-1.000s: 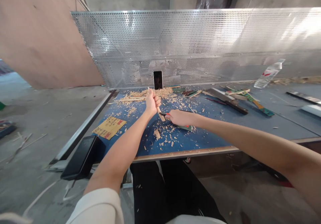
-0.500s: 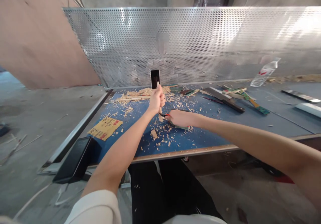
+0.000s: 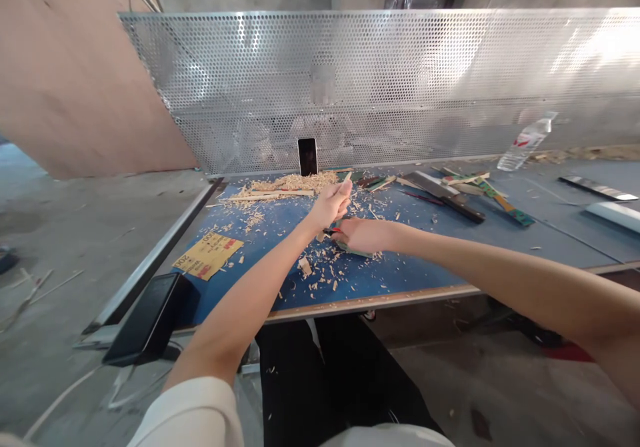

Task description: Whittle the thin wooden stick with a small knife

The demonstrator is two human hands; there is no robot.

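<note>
In front of the phone (image 3: 307,157), the left hand (image 3: 331,206) is clenching a stick (image 3: 349,177), likely steadying it; the right hand (image 3: 356,235) is gripping a knife (image 3: 330,231).

The left arm (image 3: 260,283) slants up and inward from the lower left, its left hand (image 3: 333,205) curled into a closed grip with the fingers folded in. The right arm (image 3: 475,260) reaches in from the right edge, its right hand (image 3: 357,233) also closed, the back of it turned upward. The hands sit close together, the left slightly farther forward; whether they touch is unclear.
</note>
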